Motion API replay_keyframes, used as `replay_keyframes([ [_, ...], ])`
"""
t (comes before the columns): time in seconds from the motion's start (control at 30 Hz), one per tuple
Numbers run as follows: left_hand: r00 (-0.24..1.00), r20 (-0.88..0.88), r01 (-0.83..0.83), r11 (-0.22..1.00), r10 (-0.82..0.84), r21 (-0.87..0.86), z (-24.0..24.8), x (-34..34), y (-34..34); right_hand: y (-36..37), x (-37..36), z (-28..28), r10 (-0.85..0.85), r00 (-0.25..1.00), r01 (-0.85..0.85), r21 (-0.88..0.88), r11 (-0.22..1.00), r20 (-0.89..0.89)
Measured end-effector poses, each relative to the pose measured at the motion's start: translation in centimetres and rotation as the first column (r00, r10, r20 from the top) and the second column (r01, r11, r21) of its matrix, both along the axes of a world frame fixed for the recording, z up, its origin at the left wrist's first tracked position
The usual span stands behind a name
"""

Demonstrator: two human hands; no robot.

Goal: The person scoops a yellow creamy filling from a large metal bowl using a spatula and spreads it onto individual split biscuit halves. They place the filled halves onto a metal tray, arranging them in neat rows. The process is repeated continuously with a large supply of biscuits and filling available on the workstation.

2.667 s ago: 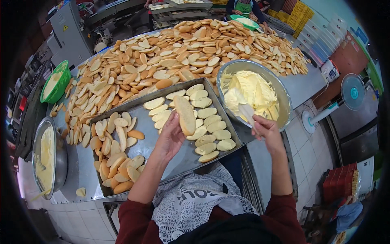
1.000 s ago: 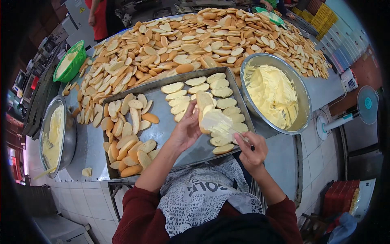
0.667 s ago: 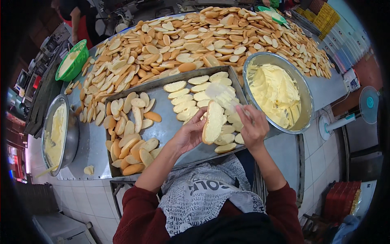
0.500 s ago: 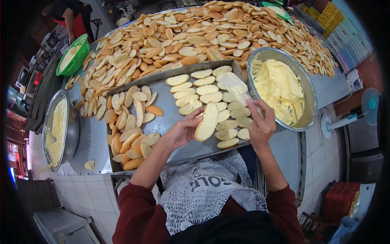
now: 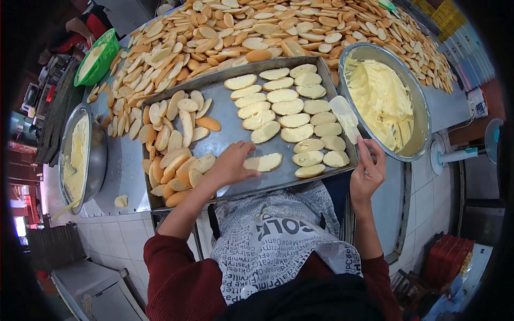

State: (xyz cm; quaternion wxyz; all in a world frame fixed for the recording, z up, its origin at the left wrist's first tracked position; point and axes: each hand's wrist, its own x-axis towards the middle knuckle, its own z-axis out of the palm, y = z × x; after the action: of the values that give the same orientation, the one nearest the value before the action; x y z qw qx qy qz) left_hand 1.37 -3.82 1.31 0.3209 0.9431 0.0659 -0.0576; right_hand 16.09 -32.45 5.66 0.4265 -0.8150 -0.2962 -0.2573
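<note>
My left hand (image 5: pixel 235 163) grips one end of an oval bread slice (image 5: pixel 266 162), low over the bare middle of a metal baking tray (image 5: pixel 222 115); its pale cut face is up. Whether the slice rests on the tray I cannot tell. In my right hand (image 5: pixel 368 170) is the handle of a spatula with a whitish flat blade (image 5: pixel 344 114), held over the tray's right edge beside a steel bowl (image 5: pixel 423 112) of pale yellow cream (image 5: pixel 380 99). Rows of bread slices (image 5: pixel 288 107) coated pale on top fill the tray's right side. Uncoated slices (image 5: pixel 174 166) heap up on its left.
A large pile of oval bread pieces (image 5: pixel 257 37) covers the table beyond the tray. On the left stand another steel bowl (image 5: pixel 96 171) with cream and a green basin (image 5: pixel 110 59). Another person's arm (image 5: pixel 80 29) shows at the far left, and a fan (image 5: pixel 455 152) at the right.
My left hand has lowered the bread slice toward the tray, turning it sideways. My right hand has drawn the spatula right, off the rows toward the bowl. The view has shifted slightly.
</note>
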Motion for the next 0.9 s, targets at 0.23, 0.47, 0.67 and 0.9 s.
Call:
replay_keyframes([
  [0.23,0.994,0.037,0.096,0.994,-0.098,0.052,-1.4,-0.9,-0.9,-0.3,-0.3,-0.2,-0.004,1.000,0.004,0.005,1.000,-0.022],
  [0.47,0.974,0.003,0.226,0.962,-0.228,-0.153,-1.9,-1.0,-0.9,-0.6,-0.3,-0.6,-0.020,0.999,0.020,-0.010,1.000,-0.029],
  [0.67,0.992,0.047,0.127,0.951,-0.119,-0.280,-1.5,-2.0,-0.1,-0.6,-0.3,-0.5,-0.010,1.000,0.010,0.007,1.000,-0.017],
  [0.9,0.962,0.109,-0.274,0.901,0.252,0.336,2.6,-7.1,5.6,-0.8,-0.3,-0.6,-0.056,0.998,0.057,0.010,0.998,-0.022],
])
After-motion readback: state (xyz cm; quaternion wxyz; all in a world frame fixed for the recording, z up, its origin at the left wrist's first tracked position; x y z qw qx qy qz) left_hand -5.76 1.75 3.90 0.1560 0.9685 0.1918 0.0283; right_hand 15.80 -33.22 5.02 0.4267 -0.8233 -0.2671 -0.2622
